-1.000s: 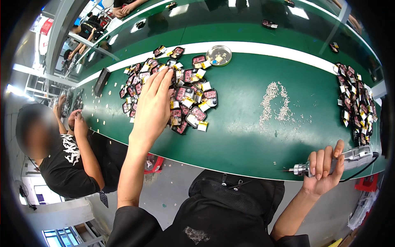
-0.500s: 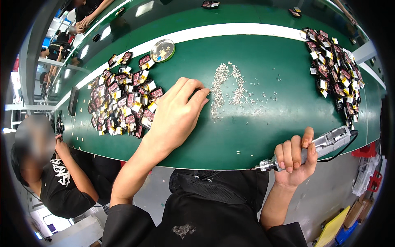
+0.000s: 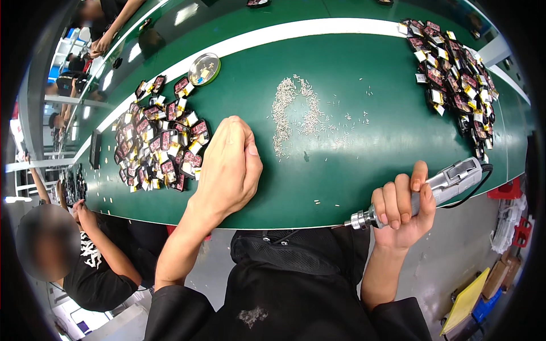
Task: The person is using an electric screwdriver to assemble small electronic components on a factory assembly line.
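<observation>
left hand rested on the green table, fingers curled loosely inward, palm down; contents, if any, impossible to tell. lay between a heap of small dark red-and-yellow parts on its left and a scatter of tiny pale screws just ahead to the right. right hand closed around a grey electric screwdriver at the table's near edge, bit end pointing left, cord trailing right. round metal tin beyond the heap. second pile of parts at far right. another person seated at lower left.
</observation>
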`<state>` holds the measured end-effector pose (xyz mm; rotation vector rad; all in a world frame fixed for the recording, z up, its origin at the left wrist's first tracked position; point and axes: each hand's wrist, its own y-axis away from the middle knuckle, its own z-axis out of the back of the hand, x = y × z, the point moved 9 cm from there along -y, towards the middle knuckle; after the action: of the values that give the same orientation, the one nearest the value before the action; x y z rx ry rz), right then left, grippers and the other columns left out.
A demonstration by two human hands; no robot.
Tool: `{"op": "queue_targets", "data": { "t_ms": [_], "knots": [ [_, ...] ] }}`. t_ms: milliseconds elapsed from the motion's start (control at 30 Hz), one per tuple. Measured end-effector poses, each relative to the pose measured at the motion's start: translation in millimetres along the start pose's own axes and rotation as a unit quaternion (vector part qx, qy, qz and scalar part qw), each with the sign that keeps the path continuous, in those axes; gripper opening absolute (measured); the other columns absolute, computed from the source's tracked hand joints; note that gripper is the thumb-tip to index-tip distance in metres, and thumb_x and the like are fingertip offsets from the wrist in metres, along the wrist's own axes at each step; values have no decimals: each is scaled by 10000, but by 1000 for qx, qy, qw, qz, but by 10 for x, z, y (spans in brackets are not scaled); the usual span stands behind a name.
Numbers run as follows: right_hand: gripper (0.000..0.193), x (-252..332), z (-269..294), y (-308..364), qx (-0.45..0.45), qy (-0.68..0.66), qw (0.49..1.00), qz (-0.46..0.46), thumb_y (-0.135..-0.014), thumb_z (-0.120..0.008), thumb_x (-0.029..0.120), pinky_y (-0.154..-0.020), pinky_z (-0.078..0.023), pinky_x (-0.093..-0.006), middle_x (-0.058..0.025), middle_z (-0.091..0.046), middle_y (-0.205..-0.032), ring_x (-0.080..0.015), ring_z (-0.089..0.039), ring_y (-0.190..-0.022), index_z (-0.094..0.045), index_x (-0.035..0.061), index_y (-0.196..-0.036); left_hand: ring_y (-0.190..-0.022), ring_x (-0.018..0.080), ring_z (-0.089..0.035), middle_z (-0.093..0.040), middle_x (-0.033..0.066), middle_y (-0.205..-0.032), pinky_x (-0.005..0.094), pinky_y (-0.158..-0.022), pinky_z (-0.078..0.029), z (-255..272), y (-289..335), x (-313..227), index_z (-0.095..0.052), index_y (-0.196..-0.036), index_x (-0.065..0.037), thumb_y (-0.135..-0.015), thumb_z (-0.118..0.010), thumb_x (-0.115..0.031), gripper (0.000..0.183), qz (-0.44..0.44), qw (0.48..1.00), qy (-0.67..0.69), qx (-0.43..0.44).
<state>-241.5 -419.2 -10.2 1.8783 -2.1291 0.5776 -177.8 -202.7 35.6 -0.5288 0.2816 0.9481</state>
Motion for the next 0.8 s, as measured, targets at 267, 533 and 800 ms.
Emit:
{"op": "queue_targets", "data": {
  "t_ms": [267,533,800],
  "knots": [
    [154,-28,-420,-104,7,-70,996,54,-963,-452,208,-461,-364,-247,28,-372,-510,-76,-358,-391,-459,64,-909,-693,176,-504,-525,130,-799,285,-618,-425,-215,513,-204,-519,-841,14,-934,-476,-86,143,139,882,450,-4],
    [158,-83,-707,-155,19,-52,995,77,-945,-491,203,-464,-361,-241,33,-379,-510,-68,-360,-393,-482,54,-897,-704,115,-514,-564,100,-842,233,-632,-431,-503,664,-406,-573,-888,33,-949,-506,-80,146,177,667,724,-5],
    [160,-166,-743,-117,40,-19,997,61,-947,-486,205,-464,-351,-237,31,-377,-512,-69,-362,-397,-484,54,-896,-709,111,-515,-563,90,-834,232,-633,-429,-491,729,-386,-574,-854,36,-941,-516,-67,147,192,670,717,11]
  ]
}}
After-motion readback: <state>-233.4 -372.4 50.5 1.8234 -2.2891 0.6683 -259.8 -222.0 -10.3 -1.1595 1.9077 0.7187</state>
